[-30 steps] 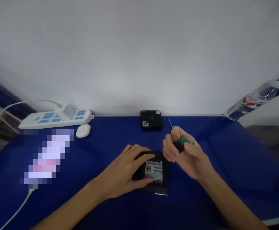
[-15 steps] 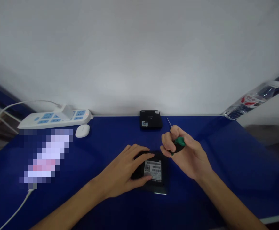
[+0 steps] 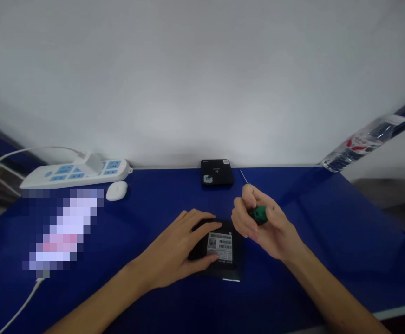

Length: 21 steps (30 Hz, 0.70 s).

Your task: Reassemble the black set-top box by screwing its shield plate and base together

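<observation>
A black square device [image 3: 235, 260] lies on the blue table with a white barcode label [image 3: 220, 247] facing up. Spread over its left part is my left hand [image 3: 181, 246], fingers apart, fingertips resting on the device beside the label. My right hand [image 3: 265, 222] is closed around the green and black handle of a screwdriver [image 3: 258, 215], just right of the device. The screwdriver's thin metal shaft points up and away toward the wall.
Against the wall stands a second black box [image 3: 217, 173]. At the left are a white power strip [image 3: 66, 175], a white case [image 3: 116, 190], and a blurred-out phone [image 3: 65, 232] on a cable. A plastic bottle [image 3: 361, 144] stands at the back right.
The fingers of my right hand have turned slightly around the screwdriver handle. My left hand keeps its place on the device. The whole view has shifted a little.
</observation>
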Each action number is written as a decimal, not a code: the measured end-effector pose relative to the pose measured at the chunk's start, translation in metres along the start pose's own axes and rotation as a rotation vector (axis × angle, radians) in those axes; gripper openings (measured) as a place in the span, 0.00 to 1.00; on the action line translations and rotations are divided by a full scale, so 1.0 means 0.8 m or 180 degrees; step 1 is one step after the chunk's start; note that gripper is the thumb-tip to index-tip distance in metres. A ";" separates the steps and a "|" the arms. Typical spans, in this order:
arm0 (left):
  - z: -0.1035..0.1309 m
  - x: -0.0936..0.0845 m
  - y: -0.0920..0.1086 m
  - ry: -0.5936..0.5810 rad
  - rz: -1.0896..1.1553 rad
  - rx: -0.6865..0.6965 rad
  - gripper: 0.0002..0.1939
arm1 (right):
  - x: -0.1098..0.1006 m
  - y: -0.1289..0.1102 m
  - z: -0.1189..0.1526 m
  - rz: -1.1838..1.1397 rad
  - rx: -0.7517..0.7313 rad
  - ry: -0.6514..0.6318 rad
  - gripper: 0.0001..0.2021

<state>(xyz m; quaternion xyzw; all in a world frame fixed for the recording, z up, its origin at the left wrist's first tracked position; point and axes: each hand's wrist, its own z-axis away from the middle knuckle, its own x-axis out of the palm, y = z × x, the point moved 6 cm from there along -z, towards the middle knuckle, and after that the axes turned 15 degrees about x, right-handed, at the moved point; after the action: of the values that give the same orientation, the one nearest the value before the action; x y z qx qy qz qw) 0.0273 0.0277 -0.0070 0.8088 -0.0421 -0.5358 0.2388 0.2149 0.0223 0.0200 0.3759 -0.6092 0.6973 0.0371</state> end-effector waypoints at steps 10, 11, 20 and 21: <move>0.000 0.000 -0.006 -0.0231 -0.0109 -0.0142 0.29 | -0.009 -0.004 -0.003 0.0038 -0.0012 0.0159 0.16; -0.001 0.000 -0.006 -0.0243 -0.0109 -0.0140 0.29 | -0.010 -0.003 -0.004 0.0012 -0.0006 0.0173 0.14; 0.001 0.002 -0.008 -0.0301 -0.0136 -0.0150 0.29 | -0.007 -0.004 -0.005 -0.0039 -0.0033 0.0109 0.15; 0.001 0.002 -0.008 -0.0313 -0.0130 -0.0150 0.29 | -0.006 -0.005 -0.005 -0.0012 -0.0030 0.0086 0.16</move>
<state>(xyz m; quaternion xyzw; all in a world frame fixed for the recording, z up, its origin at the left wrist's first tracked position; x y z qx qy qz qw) 0.0264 0.0325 -0.0115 0.7763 -0.0247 -0.5805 0.2445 0.2179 0.0288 0.0206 0.3674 -0.6112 0.6994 0.0485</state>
